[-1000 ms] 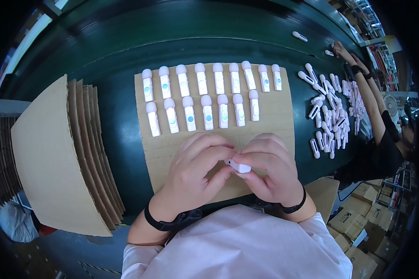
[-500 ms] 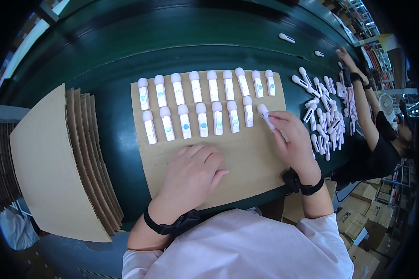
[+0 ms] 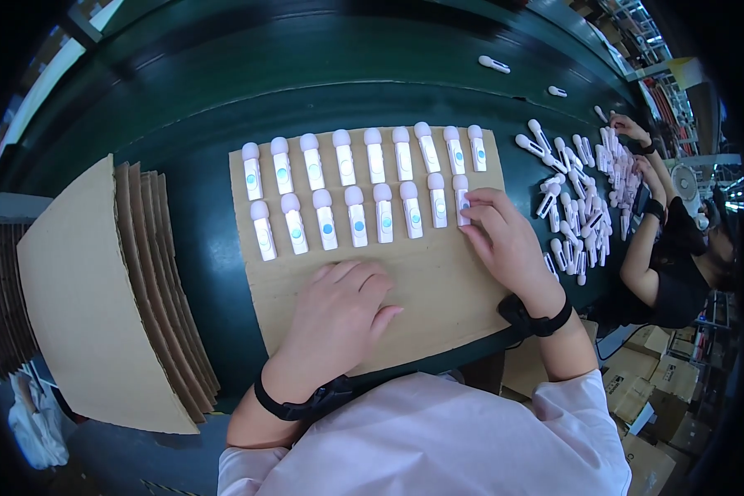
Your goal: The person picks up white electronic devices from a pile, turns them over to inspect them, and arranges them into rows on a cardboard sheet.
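Two rows of small white wands with round, pale pink heads lie on a flat cardboard sheet [image 3: 430, 306]. Several carry a blue or pale green round spot on the body. My right hand [image 3: 511, 244] pinches a round-headed wand [image 3: 460, 185] between thumb and fingers at the right end of the nearer row. The wand lies along the sheet, its lower part partly covered by my fingers. My left hand [image 3: 335, 314] rests on the sheet below the nearer row, fingers loosely bent, thumb apart, with no object showing in it.
Right of the sheet, a loose pile of similar wands [image 3: 583, 211] covers the dark green table [image 3: 215, 273]. Stacked cardboard sheets [image 3: 87, 289] stand at left. A co-worker's hands [image 3: 632, 131] are at the pile's far side. Two loose wands [image 3: 494, 64] lie farther back.
My right hand has brought the wand left and down onto the sheet, in line with the nearer row. My left hand stays almost still. The co-worker's hands have shifted toward the pile.
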Motion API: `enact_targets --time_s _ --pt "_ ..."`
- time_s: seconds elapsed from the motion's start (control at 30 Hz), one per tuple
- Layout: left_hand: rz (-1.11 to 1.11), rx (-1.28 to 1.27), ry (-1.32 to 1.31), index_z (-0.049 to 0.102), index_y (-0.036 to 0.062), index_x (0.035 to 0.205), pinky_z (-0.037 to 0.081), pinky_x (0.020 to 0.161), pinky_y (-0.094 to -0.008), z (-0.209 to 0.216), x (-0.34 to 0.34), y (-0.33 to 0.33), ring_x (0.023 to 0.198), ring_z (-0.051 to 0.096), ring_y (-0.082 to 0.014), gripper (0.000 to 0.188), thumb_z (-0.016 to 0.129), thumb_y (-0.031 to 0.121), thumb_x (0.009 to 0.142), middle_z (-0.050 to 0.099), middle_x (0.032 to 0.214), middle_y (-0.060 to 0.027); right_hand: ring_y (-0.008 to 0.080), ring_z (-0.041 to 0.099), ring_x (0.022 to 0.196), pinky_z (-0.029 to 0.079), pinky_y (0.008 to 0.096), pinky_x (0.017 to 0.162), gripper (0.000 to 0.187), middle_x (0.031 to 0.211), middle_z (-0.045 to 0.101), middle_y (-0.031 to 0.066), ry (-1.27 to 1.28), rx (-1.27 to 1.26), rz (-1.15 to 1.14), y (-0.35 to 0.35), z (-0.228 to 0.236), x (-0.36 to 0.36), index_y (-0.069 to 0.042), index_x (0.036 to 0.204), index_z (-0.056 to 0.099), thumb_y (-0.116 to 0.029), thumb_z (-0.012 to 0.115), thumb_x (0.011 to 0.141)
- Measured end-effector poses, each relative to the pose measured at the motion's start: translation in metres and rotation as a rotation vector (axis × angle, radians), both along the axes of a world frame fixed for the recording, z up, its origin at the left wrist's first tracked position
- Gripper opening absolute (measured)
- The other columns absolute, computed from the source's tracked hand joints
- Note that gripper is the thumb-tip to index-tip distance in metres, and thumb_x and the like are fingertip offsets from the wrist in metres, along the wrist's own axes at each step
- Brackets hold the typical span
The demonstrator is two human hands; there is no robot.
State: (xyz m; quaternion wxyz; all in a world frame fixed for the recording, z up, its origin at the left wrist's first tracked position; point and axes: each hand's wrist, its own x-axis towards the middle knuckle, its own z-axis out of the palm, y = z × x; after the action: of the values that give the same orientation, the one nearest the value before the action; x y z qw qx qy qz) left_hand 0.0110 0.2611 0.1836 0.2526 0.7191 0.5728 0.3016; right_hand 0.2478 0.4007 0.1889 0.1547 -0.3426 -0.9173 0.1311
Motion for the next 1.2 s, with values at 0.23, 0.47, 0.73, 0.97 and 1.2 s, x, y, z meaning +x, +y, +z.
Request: enact_targets --time_s 0.23,0.47,0.73,0.97,1.2 --pt "0.011 -0.007 0.011 0.064 0.0061 0.096 0.047 0.086 -0.0398 0.002 0.0 -0.002 0.099 0.061 -0.0287 0.026 0.076 0.016 0.075 0.066 0.104 -0.0071 0.0275 0.062 0.099 0.051 0.0328 0.083 0.022 0.112 0.059 0.0108 0.064 -0.015 0.035 0.032 0.022 0.005 -0.003 0.104 0.061 -0.002 0.069 0.083" --pt "0.008 -0.009 0.007 0.064 0.006 0.096 0.047 0.086 -0.0397 -0.001 0.0 0.0 0.098 0.061 -0.0284 0.025 0.076 0.016 0.076 0.066 0.104 -0.0068 0.0262 0.061 0.102 0.05 0.0345 0.089 0.021 0.108 0.061 0.0128 0.089 -0.07 -0.16 0.151 0.022 0.01 -0.001 0.107 0.061 -0.006 0.067 0.087" --pt "-0.002 0.021 0.023 0.061 0.005 0.094 0.046 0.084 -0.0393 -0.003 -0.002 0.002 0.098 0.061 -0.0273 0.025 0.075 0.017 0.077 0.064 0.102 -0.0083 0.0317 0.064 0.095 0.05 0.0372 0.089 0.029 0.113 0.065 0.0155 -0.221 0.214 -0.293 0.266 -0.002 -0.02 -0.004 0.111 0.066 -0.022 0.07 0.088" --pt "-0.012 0.024 0.006 0.06 0.0048 0.092 0.046 0.084 -0.0389 0.0 -0.001 0.003 0.098 0.061 -0.027 0.024 0.074 0.017 0.077 0.064 0.101 -0.0092 0.0232 0.064 0.09 0.051 0.031 0.085 0.026 0.099 0.068 0.0108 -0.219 -0.043 -0.336 0.255 0.009 -0.035 -0.003 0.112 0.066 -0.018 0.067 0.091" --pt "-0.002 0.01 0.028 0.061 0.0042 0.096 0.047 0.084 -0.0399 0.003 0.002 -0.002 0.097 0.061 -0.0282 0.025 0.074 0.016 0.078 0.064 0.102 -0.0098 0.0088 0.059 0.083 0.05 0.0232 0.077 0.023 0.098 0.065 0.0043 0.484 -0.607 -0.053 0.088 0.043 -0.042 0.0 0.115 0.063 -0.007 0.061 0.093"
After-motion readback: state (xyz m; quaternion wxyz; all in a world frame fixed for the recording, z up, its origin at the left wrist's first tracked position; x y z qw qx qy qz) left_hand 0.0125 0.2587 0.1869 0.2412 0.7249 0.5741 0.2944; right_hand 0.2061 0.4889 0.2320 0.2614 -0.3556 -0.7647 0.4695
